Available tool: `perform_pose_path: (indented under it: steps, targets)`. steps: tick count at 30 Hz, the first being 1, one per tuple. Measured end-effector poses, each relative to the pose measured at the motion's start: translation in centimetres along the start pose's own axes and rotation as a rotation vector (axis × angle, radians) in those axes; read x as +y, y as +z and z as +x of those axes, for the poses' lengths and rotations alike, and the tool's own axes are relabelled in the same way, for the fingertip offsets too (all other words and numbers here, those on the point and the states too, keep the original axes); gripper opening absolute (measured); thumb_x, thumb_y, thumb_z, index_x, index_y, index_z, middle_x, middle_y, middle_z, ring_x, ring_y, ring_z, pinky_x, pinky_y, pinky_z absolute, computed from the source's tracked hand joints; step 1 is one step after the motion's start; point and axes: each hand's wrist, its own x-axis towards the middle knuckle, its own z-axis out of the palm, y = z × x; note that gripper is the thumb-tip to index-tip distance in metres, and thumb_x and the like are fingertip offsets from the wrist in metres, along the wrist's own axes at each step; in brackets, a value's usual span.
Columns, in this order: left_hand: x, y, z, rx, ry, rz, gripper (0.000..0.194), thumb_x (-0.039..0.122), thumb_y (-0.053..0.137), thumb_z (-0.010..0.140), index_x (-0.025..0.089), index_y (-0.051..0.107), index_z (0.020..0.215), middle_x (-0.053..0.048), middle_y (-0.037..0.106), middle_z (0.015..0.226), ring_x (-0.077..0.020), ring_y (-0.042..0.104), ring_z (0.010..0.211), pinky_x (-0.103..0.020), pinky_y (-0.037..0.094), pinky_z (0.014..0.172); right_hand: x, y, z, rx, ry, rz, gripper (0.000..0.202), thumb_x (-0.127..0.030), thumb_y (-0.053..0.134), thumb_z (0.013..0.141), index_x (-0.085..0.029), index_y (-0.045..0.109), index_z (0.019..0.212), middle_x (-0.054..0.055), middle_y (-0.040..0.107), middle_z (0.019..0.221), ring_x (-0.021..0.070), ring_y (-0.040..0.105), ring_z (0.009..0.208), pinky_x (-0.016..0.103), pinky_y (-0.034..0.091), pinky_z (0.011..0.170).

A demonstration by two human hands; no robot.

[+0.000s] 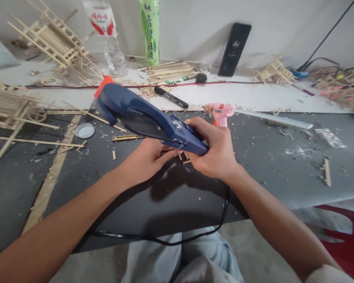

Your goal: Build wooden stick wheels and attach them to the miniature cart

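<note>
My right hand [216, 151] wraps the grip of the blue glue gun [144, 116], centre frame, orange nozzle [103, 85] aimed at ten o'clock. My left hand [147, 159], fingers pressed together, works beneath it; what they pinch, I cannot tell. Cut bamboo sticks [169, 70] lie unused at twelve; a stick frame [6, 104] stands built at nine.
</note>
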Motion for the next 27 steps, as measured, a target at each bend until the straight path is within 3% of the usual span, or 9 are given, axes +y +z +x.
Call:
perform_pose_path:
  steps: [3, 6, 8, 11, 15, 17, 20, 23, 27]
  targets:
    - [-0.6, 0.0, 0.0, 0.022, 0.013, 0.112, 0.024, 0.036, 0.058, 0.100, 0.023, 0.075, 0.090, -0.004, 0.080, 0.092, -0.0297, 0.073, 0.102, -0.037, 0.053, 0.094, 0.0, 0.1, 0.1, -0.007, 0.019, 0.060, 0.041, -0.012, 0.065, 0.071, -0.024, 0.068, 0.109, -0.002, 0.073, 0.091, 0.0168, 0.067, 0.076, 0.029, 0.051, 0.075]
    - [-0.8, 0.2, 0.0, 0.007, -0.004, 0.161, 0.028, 0.037, 0.056, 0.102, 0.022, 0.073, 0.117, -0.004, 0.081, 0.099, -0.0277, 0.075, 0.104, -0.033, 0.054, 0.091, -1.1, -0.7, -0.1, -0.039, 0.161, 0.170, 0.059, -0.019, 0.073, 0.078, -0.027, 0.059, 0.135, -0.003, 0.068, 0.091, 0.0168, 0.065, 0.076, 0.030, 0.051, 0.076]
    - [-0.7, 0.4, -0.2, -0.006, -0.025, 0.145, 0.040, 0.038, 0.054, 0.103, 0.021, 0.064, 0.138, -0.005, 0.082, 0.109, -0.0263, 0.076, 0.107, -0.031, 0.054, 0.089, -2.6, -2.1, -1.0, -0.062, 0.259, 0.211, 0.062, -0.030, 0.074, 0.086, -0.029, 0.052, 0.144, -0.001, 0.066, 0.094, 0.0180, 0.065, 0.078, 0.032, 0.052, 0.076]
    - [-0.4, 0.9, -0.5, 0.006, -0.090, 0.140, 0.057, 0.042, 0.050, 0.106, 0.019, 0.045, 0.157, -0.010, 0.080, 0.123, -0.0272, 0.075, 0.116, -0.035, 0.053, 0.098, -5.3, -4.9, -4.1, -0.100, 0.380, 0.133, 0.048, -0.042, 0.066, 0.095, -0.030, 0.056, 0.141, 0.005, 0.070, 0.112, 0.0235, 0.069, 0.093, 0.035, 0.055, 0.080]
    - [-0.3, 1.5, -0.9, 0.057, -0.127, 0.201, 0.076, 0.045, 0.050, 0.106, 0.018, 0.018, 0.169, -0.012, 0.078, 0.127, -0.0274, 0.071, 0.128, -0.036, 0.050, 0.103, -8.2, -6.8, -9.6, -0.078, 0.725, -0.151, 0.064, -0.055, 0.066, 0.093, -0.033, 0.050, 0.151, 0.010, 0.065, 0.143, 0.0352, 0.066, 0.124, 0.047, 0.057, 0.095]
    - [-0.2, 1.6, -1.0, 0.063, -0.133, 0.226, 0.080, 0.046, 0.050, 0.106, 0.017, 0.013, 0.170, -0.013, 0.078, 0.128, -0.0265, 0.070, 0.128, -0.035, 0.051, 0.102, -9.0, -6.5, -11.4, -0.087, 0.866, -0.237, 0.068, -0.061, 0.065, 0.091, -0.030, 0.050, 0.150, 0.012, 0.065, 0.145, 0.0371, 0.067, 0.124, 0.051, 0.057, 0.098]
    - [0.0, 1.8, -1.1, 0.063, -0.133, 0.245, 0.081, 0.048, 0.049, 0.105, 0.017, 0.012, 0.171, -0.012, 0.077, 0.130, -0.0258, 0.070, 0.129, -0.034, 0.050, 0.104, -9.4, -5.3, -12.0, -0.153, 0.989, -0.331, 0.067, -0.060, 0.063, 0.090, -0.028, 0.052, 0.147, 0.014, 0.067, 0.139, 0.0368, 0.070, 0.118, 0.054, 0.056, 0.097]
    - [0.2, 1.8, -1.2, 0.076, -0.146, 0.258, 0.085, 0.048, 0.050, 0.105, 0.017, 0.006, 0.171, -0.012, 0.078, 0.128, -0.0260, 0.071, 0.127, -0.034, 0.050, 0.103, -9.6, -4.1, -10.8, -0.223, 1.009, -0.383, 0.063, -0.058, 0.063, 0.090, -0.026, 0.053, 0.143, 0.014, 0.069, 0.136, 0.0373, 0.070, 0.117, 0.055, 0.053, 0.097]
    - [0.6, 1.9, -1.4, 0.089, -0.128, 0.250, 0.095, 0.044, 0.050, 0.105, 0.018, -0.015, 0.169, -0.011, 0.082, 0.116, -0.0257, 0.079, 0.097, -0.032, 0.052, 0.089, -10.2, -3.1, -8.7, -0.281, 0.976, -0.370, 0.050, -0.052, 0.063, 0.090, -0.025, 0.059, 0.131, 0.012, 0.073, 0.122, 0.0364, 0.071, 0.108, 0.050, 0.051, 0.089]
